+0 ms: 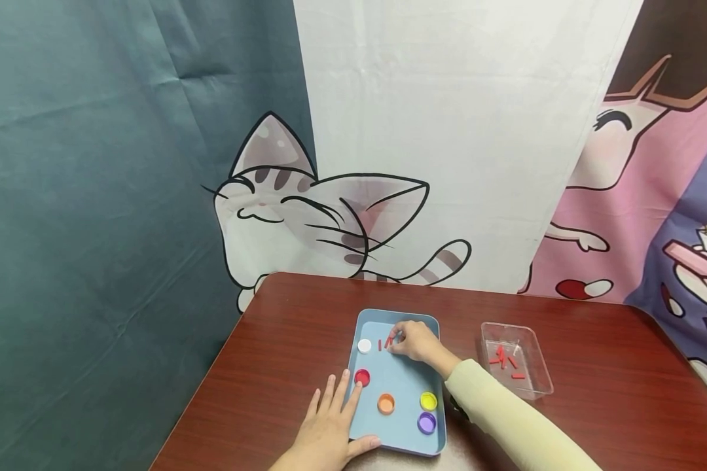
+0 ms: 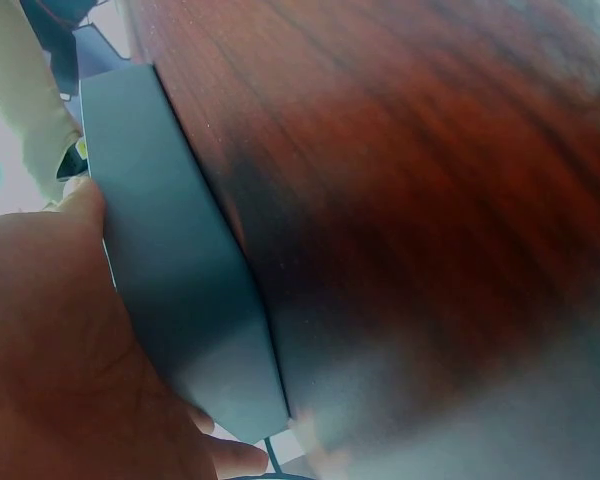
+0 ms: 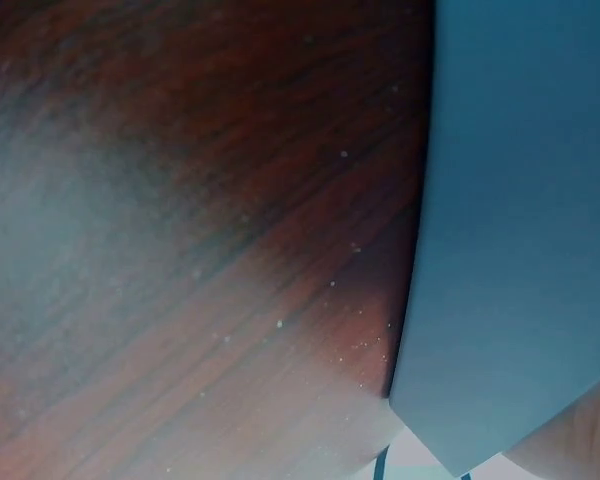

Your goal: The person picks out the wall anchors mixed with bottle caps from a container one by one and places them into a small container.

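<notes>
A light blue tray (image 1: 400, 435) lies on the table, holding a white cap (image 1: 364, 346), a red cap (image 1: 362, 377), an orange cap (image 1: 385, 403), a yellow cap (image 1: 428, 401) and a purple cap (image 1: 427, 422). Over the tray's far part, my right hand (image 1: 415, 341) pinches a small red stick (image 1: 388, 341) between thumb and fingertips. Just left of it in the tray is another red stick (image 1: 380, 345). My left hand (image 1: 325, 428), fingers spread straight, rests against the tray's near left edge; in the left wrist view its palm lies along the tray's side wall (image 2: 180, 250).
A clear plastic box (image 1: 533, 386) with several red sticks (image 1: 503, 356) stands right of the tray, beyond my right forearm. The brown wooden table (image 1: 259, 366) meets a printed cloth backdrop (image 1: 477, 131) at its far edge.
</notes>
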A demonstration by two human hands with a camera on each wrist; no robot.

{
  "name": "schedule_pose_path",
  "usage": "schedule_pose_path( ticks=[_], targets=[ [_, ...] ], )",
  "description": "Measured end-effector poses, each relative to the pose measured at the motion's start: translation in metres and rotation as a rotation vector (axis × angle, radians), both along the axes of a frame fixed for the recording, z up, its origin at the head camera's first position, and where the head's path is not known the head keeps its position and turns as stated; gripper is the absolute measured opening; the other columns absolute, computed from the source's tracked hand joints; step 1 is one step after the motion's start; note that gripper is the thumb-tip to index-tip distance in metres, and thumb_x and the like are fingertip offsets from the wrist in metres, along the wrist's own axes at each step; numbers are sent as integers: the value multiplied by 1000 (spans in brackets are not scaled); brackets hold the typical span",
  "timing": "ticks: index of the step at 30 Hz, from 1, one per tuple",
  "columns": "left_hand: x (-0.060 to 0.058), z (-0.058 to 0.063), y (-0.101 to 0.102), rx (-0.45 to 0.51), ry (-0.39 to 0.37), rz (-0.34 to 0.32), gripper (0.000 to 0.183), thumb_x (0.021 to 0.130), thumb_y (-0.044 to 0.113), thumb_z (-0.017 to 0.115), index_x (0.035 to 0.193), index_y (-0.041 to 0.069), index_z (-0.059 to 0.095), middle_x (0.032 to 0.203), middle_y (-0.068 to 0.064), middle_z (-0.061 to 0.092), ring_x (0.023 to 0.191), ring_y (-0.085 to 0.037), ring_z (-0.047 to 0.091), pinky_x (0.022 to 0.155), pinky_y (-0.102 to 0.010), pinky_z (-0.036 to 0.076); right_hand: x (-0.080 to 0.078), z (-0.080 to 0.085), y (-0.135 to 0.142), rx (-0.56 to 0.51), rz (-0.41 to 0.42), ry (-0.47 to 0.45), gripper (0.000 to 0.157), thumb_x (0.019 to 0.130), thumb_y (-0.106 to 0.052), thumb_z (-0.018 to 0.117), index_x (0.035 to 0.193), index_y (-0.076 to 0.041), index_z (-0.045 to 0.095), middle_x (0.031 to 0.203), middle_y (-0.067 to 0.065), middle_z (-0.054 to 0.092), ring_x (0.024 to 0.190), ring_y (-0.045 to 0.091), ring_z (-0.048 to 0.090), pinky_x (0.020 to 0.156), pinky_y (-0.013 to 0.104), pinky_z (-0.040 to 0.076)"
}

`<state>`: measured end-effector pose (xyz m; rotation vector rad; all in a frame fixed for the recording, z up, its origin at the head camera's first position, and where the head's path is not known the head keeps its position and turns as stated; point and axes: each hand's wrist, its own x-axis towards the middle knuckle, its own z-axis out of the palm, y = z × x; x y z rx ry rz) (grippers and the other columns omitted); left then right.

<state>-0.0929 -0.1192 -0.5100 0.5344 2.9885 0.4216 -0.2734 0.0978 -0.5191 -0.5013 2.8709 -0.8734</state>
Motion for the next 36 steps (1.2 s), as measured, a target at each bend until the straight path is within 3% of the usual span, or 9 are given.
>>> schedule_pose_path(
  ticks=[15,36],
  targets=[
    [1,-3,-1,-21,51,-9,98,87,79,49,158,12,36,166,-17,23,149,-45,28,112,-65,30,4,6,7,6,44,125,10,80,-13,80,83,-14,70,69,-8,61,64,8,53,58,26,46],
    [1,-4,0,10,16,1,99,87,79,50,158,12,36,167,-17,22,150,-46,24,113,-66,27,21,25,37,-268,15,155,18,81,-14,83,98,-15,76,69,-11,59,65,5,53,57,22,44]
  ],
)
